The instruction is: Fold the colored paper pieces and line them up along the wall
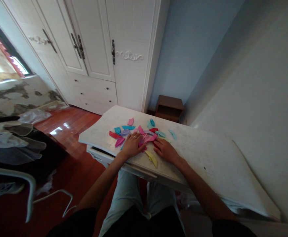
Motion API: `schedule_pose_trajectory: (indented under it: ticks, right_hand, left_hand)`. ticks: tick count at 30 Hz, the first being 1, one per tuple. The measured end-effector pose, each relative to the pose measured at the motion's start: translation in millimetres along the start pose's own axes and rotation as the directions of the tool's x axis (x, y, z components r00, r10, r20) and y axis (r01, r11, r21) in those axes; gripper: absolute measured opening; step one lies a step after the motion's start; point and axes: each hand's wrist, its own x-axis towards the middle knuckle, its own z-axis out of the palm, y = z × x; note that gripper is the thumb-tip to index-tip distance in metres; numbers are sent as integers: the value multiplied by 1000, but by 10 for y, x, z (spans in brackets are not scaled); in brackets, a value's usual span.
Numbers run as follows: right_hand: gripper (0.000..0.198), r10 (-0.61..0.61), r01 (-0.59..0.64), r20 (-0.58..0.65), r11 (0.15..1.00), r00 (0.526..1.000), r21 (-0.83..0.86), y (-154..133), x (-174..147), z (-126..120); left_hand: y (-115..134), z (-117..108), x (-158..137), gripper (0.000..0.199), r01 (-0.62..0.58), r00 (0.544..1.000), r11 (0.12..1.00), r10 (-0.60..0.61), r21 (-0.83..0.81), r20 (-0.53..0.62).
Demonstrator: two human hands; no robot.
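Note:
Several small folded paper pieces in pink, red, blue, purple and yellow lie in a loose heap on the white table (193,151). My left hand (133,144) rests palm down on the heap's near left side, fingers spread, with a ring on one finger. Against the heap's right side lies my right hand (166,149), fingers stretched out over the paper. Between the hands, close to the front edge, is a yellow folded paper (151,158). A magenta folded paper (119,142) and a red one (114,135) sit left of my left hand. Some pieces are hidden under the hands.
A white wardrobe (131,29) stands beyond the table, with a small brown cabinet (170,107) beside it. A light wall (252,89) borders the right. At the left, cloth items (8,141) lie piled near a pale curved metal tube (30,187).

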Motion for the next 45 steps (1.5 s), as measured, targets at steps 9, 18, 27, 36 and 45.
schedule_pose_trajectory:
  ticks: [9, 18, 27, 36, 45]
  right_hand:
    - [31, 20, -20, 13, 1000, 1000, -2, 128, 484, -93]
    - [35, -23, 19, -172, 999, 985, -27, 11, 730, 75]
    - [31, 83, -85, -29, 994, 996, -70, 504, 967, 88]
    - [36, 262, -269, -78, 959, 962, -93, 797, 542, -180]
    - [33, 276, -271, 27, 955, 961, -123, 763, 1068, -108]
  left_hand:
    - [-72, 10, 69, 76, 124, 992, 988, -126, 92, 15]
    - [-180, 43, 193, 69, 150, 988, 969, -152, 194, -7]
    - [-208, 50, 213, 56, 128, 991, 975, -116, 179, -72]
    - [-201, 88, 208, 47, 140, 980, 987, -127, 76, -152]
    - [-194, 28, 178, 45, -42, 988, 999, 45, 25, -148]
